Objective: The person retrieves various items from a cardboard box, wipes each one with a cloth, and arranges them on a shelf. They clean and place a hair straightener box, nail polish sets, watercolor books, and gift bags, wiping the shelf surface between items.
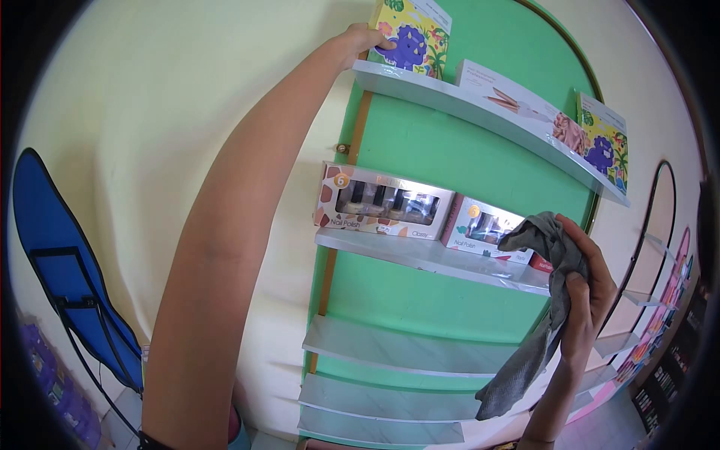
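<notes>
High on the top shelf, my left hand grips the left edge of a yellow box printed with a purple dinosaur. The box stands upright at the shelf's left end. My right hand is closed around a grey cloth, which hangs down in folds in front of the middle shelf. Behind the cloth, a nail polish box is partly covered. A larger nail polish box with a clear window stands to its left.
On the top shelf are a long white box and a second dinosaur box. Lower shelves run below against the green panel. A blue folded board leans at the left wall; more shelving stands at right.
</notes>
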A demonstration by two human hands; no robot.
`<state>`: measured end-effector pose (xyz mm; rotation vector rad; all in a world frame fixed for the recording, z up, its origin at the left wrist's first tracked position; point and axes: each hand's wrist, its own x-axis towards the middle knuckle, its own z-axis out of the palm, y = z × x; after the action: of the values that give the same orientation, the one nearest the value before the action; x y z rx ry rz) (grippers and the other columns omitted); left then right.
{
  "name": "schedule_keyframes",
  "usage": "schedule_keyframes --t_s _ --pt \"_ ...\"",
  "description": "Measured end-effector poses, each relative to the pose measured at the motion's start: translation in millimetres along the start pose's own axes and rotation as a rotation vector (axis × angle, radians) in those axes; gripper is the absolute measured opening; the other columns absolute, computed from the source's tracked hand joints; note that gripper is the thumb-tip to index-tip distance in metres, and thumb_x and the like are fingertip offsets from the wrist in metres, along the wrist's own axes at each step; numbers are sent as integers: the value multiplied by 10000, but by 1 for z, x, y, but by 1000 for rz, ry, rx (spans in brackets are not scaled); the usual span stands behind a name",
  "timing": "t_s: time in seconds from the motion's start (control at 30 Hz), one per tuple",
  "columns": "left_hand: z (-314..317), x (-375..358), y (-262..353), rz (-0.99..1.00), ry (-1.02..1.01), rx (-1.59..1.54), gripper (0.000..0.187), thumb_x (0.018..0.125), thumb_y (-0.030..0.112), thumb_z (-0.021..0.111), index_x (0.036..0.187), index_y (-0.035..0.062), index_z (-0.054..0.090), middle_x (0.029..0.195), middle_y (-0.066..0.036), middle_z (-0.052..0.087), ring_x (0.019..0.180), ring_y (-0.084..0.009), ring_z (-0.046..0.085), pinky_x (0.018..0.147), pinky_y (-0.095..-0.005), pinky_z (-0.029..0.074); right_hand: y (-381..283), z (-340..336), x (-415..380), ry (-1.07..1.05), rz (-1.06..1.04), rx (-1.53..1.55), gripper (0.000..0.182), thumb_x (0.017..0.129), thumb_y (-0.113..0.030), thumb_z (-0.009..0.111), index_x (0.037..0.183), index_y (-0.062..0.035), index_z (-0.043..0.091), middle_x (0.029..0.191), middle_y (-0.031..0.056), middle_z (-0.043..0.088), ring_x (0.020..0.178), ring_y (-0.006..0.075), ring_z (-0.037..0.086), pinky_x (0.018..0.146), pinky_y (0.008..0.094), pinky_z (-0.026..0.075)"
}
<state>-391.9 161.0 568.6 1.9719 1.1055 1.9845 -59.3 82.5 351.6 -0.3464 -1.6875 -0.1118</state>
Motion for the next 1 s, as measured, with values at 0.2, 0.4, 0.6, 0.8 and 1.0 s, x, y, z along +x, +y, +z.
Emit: schedule_keyframes --t_s 0.2,0.4,0.6,0.8,1.0 --pt "-8 5 -9 -124 -79 25 269 749 178 572 965 37 497 821 -49 593 700 -117 580 653 -254 479 2 -10 -9 -5 52 -17 469 637 -134 384 1042 69 503 1000 179 538 932 212 514 876 303 350" --pt "-10 -1 -15 -167 -52 -19 374 726 290 597 1001 52 505 885 -52 587 780 -149 568 707 -321 464 5 -20 -16 1 109 10 467 635 -135 389 1039 71 502 1015 179 529 939 219 512 886 304 346" --pt "-12 -6 -25 -137 -48 -23 549 691 391 616 1091 43 472 1031 -102 527 972 -221 496 834 -428 390 11 -20 -15 112 244 229 479 643 -130 388 1078 58 457 992 181 527 923 221 527 809 319 434" --pt "-21 -11 -24 -137 -34 -46 724 633 510 610 1158 59 401 1120 -134 446 1081 -264 376 920 -560 172 50 -20 -11 176 463 509 419 693 -164 377 1059 31 438 962 185 523 855 240 564 663 344 529" --pt "-21 -28 -7 -115 101 72 490 680 339 619 1040 45 462 943 -96 527 923 -211 488 806 -420 347 59 -13 -18 156 483 586 392 699 -139 361 1046 29 429 970 191 517 875 251 554 667 355 527"
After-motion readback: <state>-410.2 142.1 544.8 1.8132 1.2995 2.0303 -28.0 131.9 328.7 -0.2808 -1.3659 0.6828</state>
